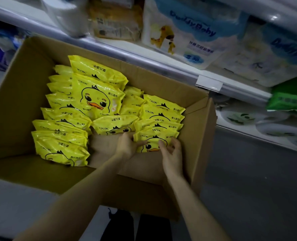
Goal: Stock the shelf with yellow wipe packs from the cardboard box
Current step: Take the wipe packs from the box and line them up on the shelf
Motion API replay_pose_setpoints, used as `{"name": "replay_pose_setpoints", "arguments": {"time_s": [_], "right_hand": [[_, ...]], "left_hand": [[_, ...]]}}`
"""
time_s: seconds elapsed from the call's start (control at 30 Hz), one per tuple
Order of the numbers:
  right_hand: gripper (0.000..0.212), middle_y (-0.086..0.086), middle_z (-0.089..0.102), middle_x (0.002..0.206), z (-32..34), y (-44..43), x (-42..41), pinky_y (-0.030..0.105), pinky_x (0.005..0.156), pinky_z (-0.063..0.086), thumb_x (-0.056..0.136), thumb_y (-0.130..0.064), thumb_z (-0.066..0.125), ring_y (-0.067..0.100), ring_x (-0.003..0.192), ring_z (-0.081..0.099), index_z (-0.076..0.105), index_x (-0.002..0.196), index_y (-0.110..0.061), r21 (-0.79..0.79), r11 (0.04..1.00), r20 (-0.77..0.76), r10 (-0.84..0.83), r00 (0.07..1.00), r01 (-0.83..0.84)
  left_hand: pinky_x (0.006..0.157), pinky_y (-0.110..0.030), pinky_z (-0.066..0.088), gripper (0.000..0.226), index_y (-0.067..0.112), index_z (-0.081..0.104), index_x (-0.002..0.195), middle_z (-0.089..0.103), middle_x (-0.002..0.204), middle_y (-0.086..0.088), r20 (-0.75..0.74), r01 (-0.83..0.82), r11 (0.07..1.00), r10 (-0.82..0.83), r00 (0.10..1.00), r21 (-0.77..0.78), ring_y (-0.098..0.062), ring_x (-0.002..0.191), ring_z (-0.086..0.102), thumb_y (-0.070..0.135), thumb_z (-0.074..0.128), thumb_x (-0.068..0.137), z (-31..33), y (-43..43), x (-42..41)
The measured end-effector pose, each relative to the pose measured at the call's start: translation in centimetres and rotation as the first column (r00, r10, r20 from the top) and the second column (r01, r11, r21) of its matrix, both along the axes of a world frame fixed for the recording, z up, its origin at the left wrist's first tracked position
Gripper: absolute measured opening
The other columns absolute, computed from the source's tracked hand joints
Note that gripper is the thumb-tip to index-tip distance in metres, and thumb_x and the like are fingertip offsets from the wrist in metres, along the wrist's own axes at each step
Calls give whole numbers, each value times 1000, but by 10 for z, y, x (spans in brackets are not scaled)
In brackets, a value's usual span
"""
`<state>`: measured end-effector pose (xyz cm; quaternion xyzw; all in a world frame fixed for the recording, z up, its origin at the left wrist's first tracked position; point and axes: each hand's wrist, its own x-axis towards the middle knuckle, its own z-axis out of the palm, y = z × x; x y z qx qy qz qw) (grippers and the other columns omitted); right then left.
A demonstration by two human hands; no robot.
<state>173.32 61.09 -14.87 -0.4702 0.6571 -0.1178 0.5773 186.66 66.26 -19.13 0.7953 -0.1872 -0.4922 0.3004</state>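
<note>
Yellow wipe packs (pixel 62 150) stand in rows across most of the cardboard box (pixel 22 94), which sits right in front of the shelf (pixel 161 66). Both hands are low in the box, apart, on the front-right pack (pixel 154 141). Left hand (pixel 128 145) is at its left end. Right hand (pixel 172 152) has fingers loosely curled over its right end. Can't tell if either has actually clamped on it yet, no clear pinch visible.

Risks as I judge them:
- Film looks glossy, prob. slick, so a light grab by the two ends could let the pack slide out on the lift.
- It leans on the row behind, touching, so pulling it may drag the next pack or tip that row fwd into the bare gap.
- Loose top pack (pixel 99 98) lies across the rows and could shift if they move.
- Right box flap (pixel 196 108) stands up btwn box and shelf, so a pack could snag there.
</note>
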Motion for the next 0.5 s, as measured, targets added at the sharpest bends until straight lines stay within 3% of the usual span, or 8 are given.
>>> {"name": "replay_pose_setpoints", "arguments": {"time_s": [0.07, 0.17, 0.3, 0.4, 0.5], "right_hand": [[71, 5, 40, 146, -1, 0, 0, 34, 107, 38, 87, -28, 66, 19, 134, 38, 30, 145, -11, 6, 1000, 9, -16, 1000, 16], [86, 0, 39, 147, 2, 1, 3, 41, 112, 33, 78, -39, 73, 16, 135, 35, 26, 147, -18, 18, 1000, 11, 21, 1000, -21], [101, -4, 47, 140, 6, -5, 6, 41, 108, 39, 65, -37, 83, 14, 126, 47, 26, 147, -24, 150, 988, 70, 22, 997, -33], [72, -1, 67, 117, 7, -8, 6, 44, 99, 47, 65, -26, 85, 19, 108, 63, 53, 129, -20, 240, 967, 85, 71, 994, -90], [53, 0, 71, 104, 10, -10, 5, 42, 96, 49, 67, -20, 84, 20, 100, 65, 63, 116, -18, 250, 965, 44, 68, 997, -77]], "left_hand": [[60, -20, 42, 18, 24, 62, 65, 62, 68, 7, -49, 0, 999, -2, 999, -33, -7, 66, 56, 25, 74, 79, 12, 3, 7], [75, -28, 47, 9, 21, 66, 75, 68, 82, 2, -130, 23, 995, -36, 991, -93, -11, 79, 61, 24, 71, 82, 27, 8, 24], [64, -13, 46, 4, 10, 66, 86, 69, 74, 8, -307, -56, 988, 8, 952, -147, 2, 65, 63, 13, 65, 86, 55, 14, 44], [64, -14, 50, 10, 7, 67, 94, 73, 82, 5, -402, -98, 984, 31, 915, -148, -5, 76, 68, 10, 64, 86, 65, 19, 51], [66, -18, 52, 13, 13, 65, 92, 71, 84, 5, -287, -81, 990, 46, 957, -113, -12, 80, 66, 19, 70, 82, 61, 25, 53]]}}
